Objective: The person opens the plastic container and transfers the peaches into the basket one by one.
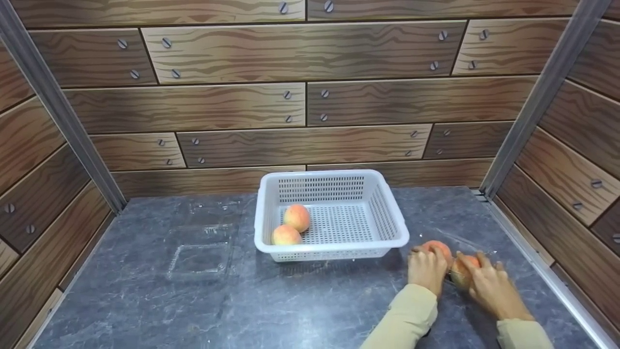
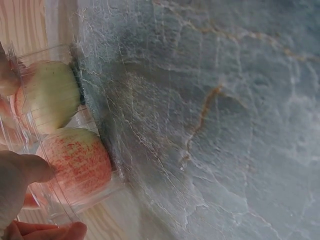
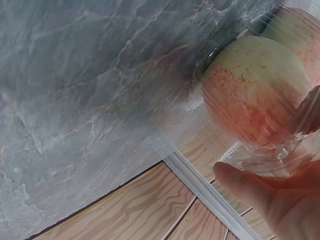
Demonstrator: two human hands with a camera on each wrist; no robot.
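Two red-and-yellow peaches sit side by side in a clear plastic box on the right of the table, the left peach [image 2: 77, 167] and the right peach [image 3: 255, 92] both seen through the plastic [image 2: 60, 212]. My left hand [image 1: 426, 269] grips the box's left side, its thumb [image 2: 37, 169] near the rim with fingers below. On the right side, my right hand [image 1: 491, 286] holds the box, a finger over the peach and the thumb [image 3: 240, 182] along the plastic edge. Whether the lid is fully closed I cannot tell.
A white perforated basket [image 1: 334, 246] stands mid-table, with two peaches [image 1: 296, 218] in its left part. Left of it lies another clear plastic box [image 1: 201, 259], hard to see against the grey marbled table [image 1: 145, 300]. Wood-patterned walls [image 1: 300, 53] enclose the back and sides.
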